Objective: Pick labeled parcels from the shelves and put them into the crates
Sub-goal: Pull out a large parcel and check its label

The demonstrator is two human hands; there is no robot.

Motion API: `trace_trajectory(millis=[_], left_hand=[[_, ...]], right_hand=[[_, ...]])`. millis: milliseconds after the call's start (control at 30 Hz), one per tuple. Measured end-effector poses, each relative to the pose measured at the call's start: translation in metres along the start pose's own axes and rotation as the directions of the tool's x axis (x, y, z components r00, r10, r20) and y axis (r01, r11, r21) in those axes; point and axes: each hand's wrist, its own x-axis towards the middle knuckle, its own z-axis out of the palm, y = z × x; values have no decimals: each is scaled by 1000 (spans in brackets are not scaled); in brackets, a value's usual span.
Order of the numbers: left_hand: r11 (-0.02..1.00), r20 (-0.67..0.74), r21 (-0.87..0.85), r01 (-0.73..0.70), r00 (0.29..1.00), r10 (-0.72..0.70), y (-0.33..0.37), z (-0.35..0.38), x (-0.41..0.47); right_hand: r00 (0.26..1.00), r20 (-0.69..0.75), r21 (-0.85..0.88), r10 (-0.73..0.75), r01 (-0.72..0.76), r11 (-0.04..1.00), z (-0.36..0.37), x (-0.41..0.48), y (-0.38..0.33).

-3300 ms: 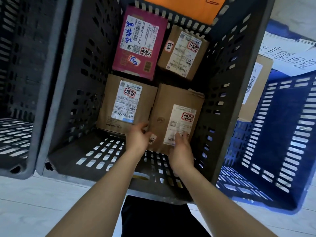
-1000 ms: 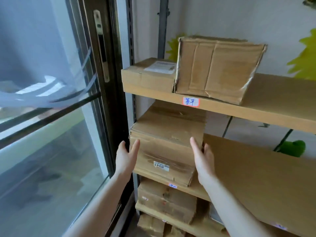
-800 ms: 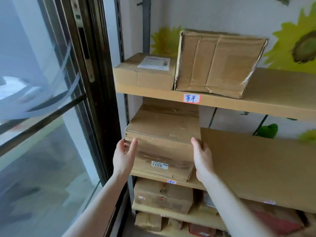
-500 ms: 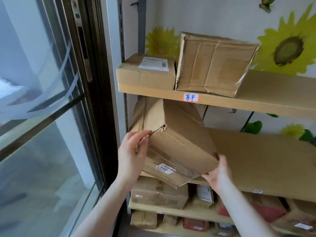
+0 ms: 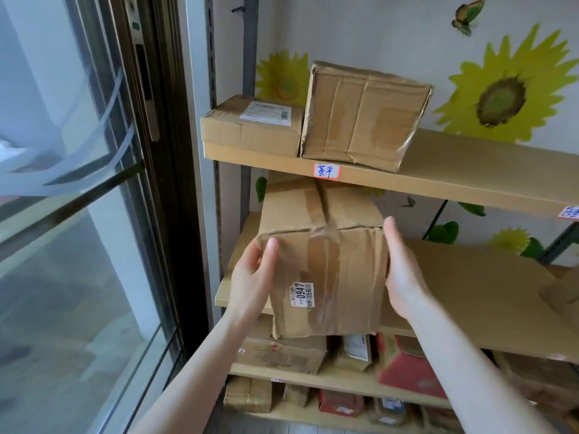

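Head view puts the box (image 5: 326, 261) at the left end of the middle shelf (image 5: 470, 292), tipped forward so its front face hangs past the board's edge; whether its rear rests on the board cannot be told. It is plain brown cardboard, roughly cube-shaped, soft and creased, with wrinkled clear tape running over the top seam and down the front and a small white sticker (image 5: 301, 295) reading 0947. The left grip (image 5: 250, 283), a bare hand, clasps the left front corner with the thumb laid on the front face and the fingers wrapped out of sight round the side. The right grip (image 5: 404, 277) is unclenched, pressed flat with straight fingers against the right side. That hold relies mostly on squeeze, so the glossy tape and yielding walls could let the box slide down, and pressing harder would likely buckle the already crumpled card. Nothing visibly supports the bottom, whose lower edge looks frayed. Lifting too high risks knocking the upper shelf (image 5: 470, 180) just above, where a flat carton (image 5: 250, 133) and a dented, taped carton (image 5: 360, 120) sit near the edge. A swing leftward could strike the glass door (image 5: 94, 245) just beside the rack. Below lie smaller parcels (image 5: 282, 355), some brown and some red.
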Motion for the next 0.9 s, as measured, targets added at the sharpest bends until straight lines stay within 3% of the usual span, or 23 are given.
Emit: trace_trajectory(millis=[133, 267, 333, 400, 467, 533, 600, 633, 700, 767, 833, 900], left_hand=[[981, 100, 81, -175, 981, 166, 8, 16, -12], [892, 271, 286, -349, 923, 274, 1, 34, -29], [850, 198, 441, -287, 955, 220, -12, 31, -28], [805, 18, 590, -61, 998, 63, -25, 18, -24], [844, -150, 509, 170, 983, -108, -32, 4, -22], [883, -224, 292, 368, 924, -311, -35, -1, -23], [882, -124, 140, 451, 891, -436, -37, 2, -25], [885, -63, 73, 460, 888, -456, -39, 5, -25], [897, -42, -23, 441, 896, -442, -42, 8, -24], [914, -65, -66, 400, 913, -404, -43, 8, -23], [949, -30, -48, 311, 949, -313, -45, 6, -23], [979, 31, 51, 196, 980, -198, -49, 3, -23]], right_hand=[[993, -63, 355, 104, -75, 932, -26, -1, 18], [920, -227, 504, 320, -170, 847, -55, 1, 61], [875, -275, 512, 398, -217, 831, -71, 4, 76], [844, -350, 477, 406, -213, 853, -87, 10, 84], [826, -440, 390, 353, -178, 904, -95, 12, 88], [798, -572, 98, 191, -165, 981, -98, 7, 93], [776, -630, -202, -24, -134, 970, -99, 0, 100], [771, -631, -258, -85, -105, 960, -99, -2, 105], [763, -633, -276, -128, -68, 959, -99, -6, 116], [807, -589, -160, -31, -78, 984, -101, -9, 125], [890, -435, 66, 137, -120, 991, -97, -12, 131], [941, -241, 145, 237, -206, 968, -85, -13, 136]])
